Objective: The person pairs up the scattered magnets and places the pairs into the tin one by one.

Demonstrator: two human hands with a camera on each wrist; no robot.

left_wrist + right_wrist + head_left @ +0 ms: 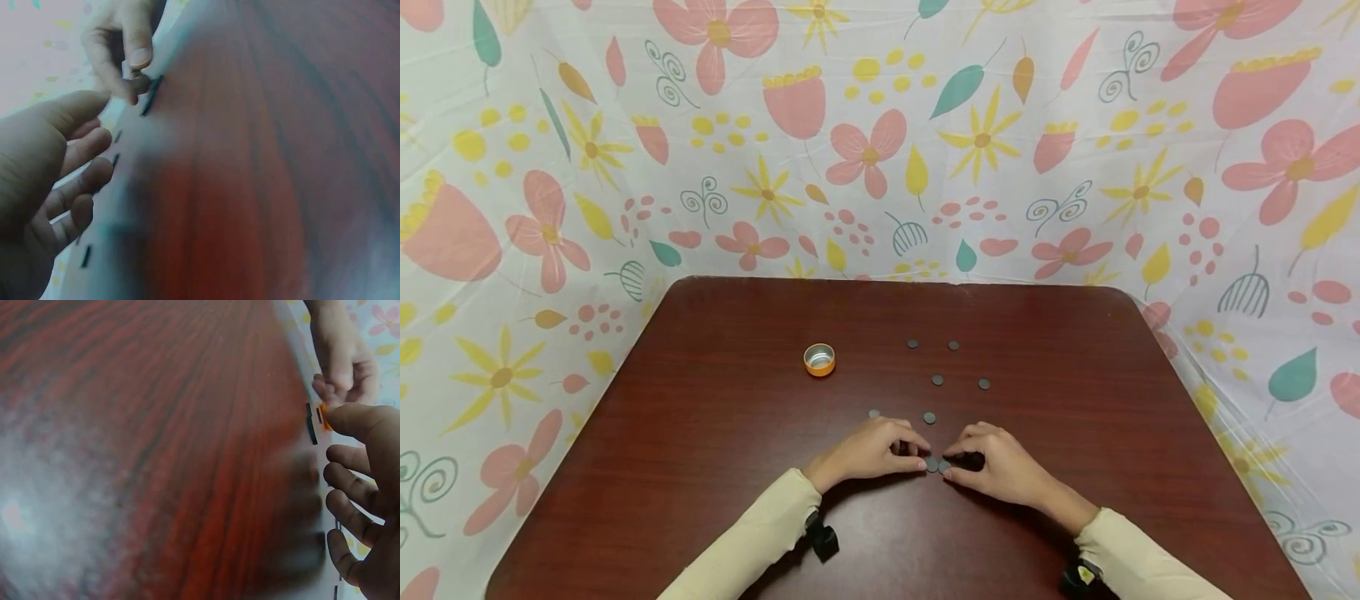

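Two small dark grey discs, a left disc point(931, 465) and a right disc point(943, 467), lie on the tabletop in the gap between the fingertips of the two hands, side by side and apparently touching; whether one edge overlaps the other cannot be told. The left hand point(880, 447) has its fingers loosely bent and spread, its thumb tip at the near edge of the left disc; the right hand point(1000, 462) mirrors it, thumb tip by the right disc, with no firm pinch to be seen in either. Judging by this layout, the work looks only partly done: one pair is together, while six discs lie singly. Of those, a middle disc point(929, 418) is just beyond the fingertips, another disc point(874, 413) sits right behind the left hand's knuckles, partly hidden by them, and a far group of four discs point(937, 380) is scattered farther ahead of both hands. Beyond the left hand, off to its left, stands a shallow orange round tin point(819, 361), silver inside. Nothing seems to block the fingertips, though the left hand crowds the disc behind it. Black wrist cameras point(822, 537) hang below both cuffs over the reddish-brown wooden table point(737, 325), and a floral cloth point(872, 208) rises past its far edge.
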